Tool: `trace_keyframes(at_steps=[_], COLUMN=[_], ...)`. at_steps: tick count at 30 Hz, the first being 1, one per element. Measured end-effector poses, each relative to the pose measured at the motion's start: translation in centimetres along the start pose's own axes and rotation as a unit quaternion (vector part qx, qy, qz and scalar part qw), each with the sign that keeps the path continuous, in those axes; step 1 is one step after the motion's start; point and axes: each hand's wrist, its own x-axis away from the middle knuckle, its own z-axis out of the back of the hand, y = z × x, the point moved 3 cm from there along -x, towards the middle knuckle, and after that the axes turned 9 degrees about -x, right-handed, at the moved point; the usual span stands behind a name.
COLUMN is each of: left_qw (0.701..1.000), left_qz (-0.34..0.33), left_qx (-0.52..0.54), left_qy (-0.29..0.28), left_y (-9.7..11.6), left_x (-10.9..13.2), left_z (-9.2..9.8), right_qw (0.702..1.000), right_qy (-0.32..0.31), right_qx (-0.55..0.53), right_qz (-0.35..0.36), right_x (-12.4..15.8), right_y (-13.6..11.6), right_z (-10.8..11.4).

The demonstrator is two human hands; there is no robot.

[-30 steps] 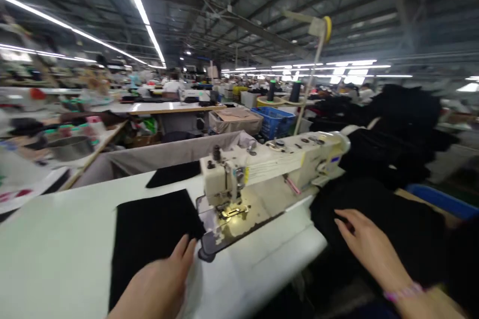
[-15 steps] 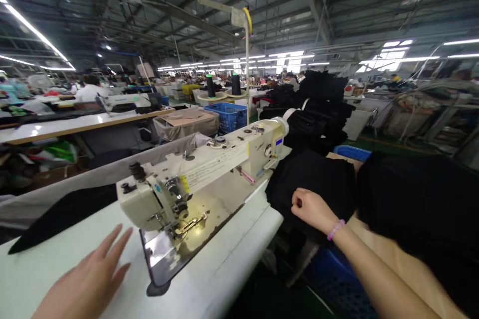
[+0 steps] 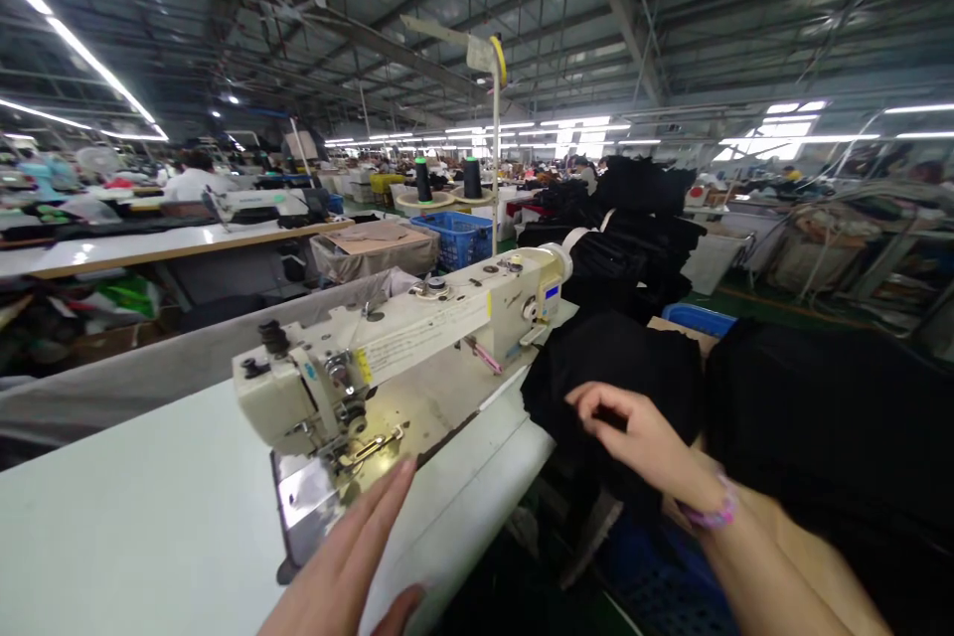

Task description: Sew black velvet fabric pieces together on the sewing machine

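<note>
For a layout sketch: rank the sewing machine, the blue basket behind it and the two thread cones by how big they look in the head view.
1. Sewing machine, by far the largest, though also nearest the camera.
2. Blue basket.
3. The two thread cones, green-topped and dark: they look alike, so no ranking between them.

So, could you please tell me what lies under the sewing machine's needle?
Only the lit metal plate shows under the sewing machine; no fabric. The left hand covers its near edge.
</note>
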Motion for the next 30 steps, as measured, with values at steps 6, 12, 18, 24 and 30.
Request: trace_keyframes(at_steps=[6,12,18,24,30], left_qw=[0.960,0.887,0.890,0.922,0.928], left_qz=[0.082,0.327,0.388,0.342,0.336], left_qx=[0.264,0.298,0.161,0.179,0.110], left_qy=[-0.041,0.132,0.179,0.012,0.118], left_y=[6.6,4.6,5.2,1.7,0.8], left_x=[-5.2,-3.7,-1.0,-1.9,-5.4], left_z=[3.3,10.3,16.1,19.1,22.2], right_qw=[0.931,0.923,0.922,0.962,0.973], right_qy=[-0.329,-0.189,-0.227,-0.211,-0.137], right_qx=[-0.139,-0.296,-0.257,-0.165,-0.074], right_qz=[-0.077,-0.155,-0.179,-0.045,0.171], right_x=[5.2,3.8,5.7,0.9,-5.8], right_y=[-3.6,-2.7,-4.0,-6.7,-12.0], right_z=[-7.6,-8.2,-12.0,-13.3,-13.6])
